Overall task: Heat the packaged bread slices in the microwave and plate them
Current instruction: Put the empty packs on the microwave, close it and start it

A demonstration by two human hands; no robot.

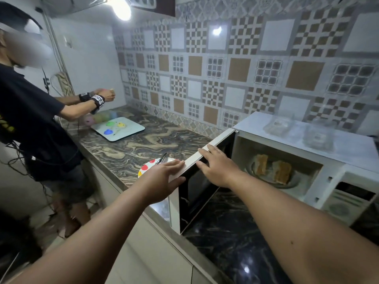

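A white microwave stands on the counter at the right with its door swung open toward me. Inside, two browned bread slices lie on the glass turntable. My left hand grips the outer edge of the door, thumb on the inner face. My right hand rests flat on the door's top edge with fingers spread. A polka-dot plate sits on the counter just behind my left hand, partly hidden, with dark tongs lying on it.
Clear plastic packaging lies on top of the microwave. Another person stands at the left by the marbled counter. A white tray with coloured blobs and pastel cups sit at the far end. Patterned tiles back the counter.
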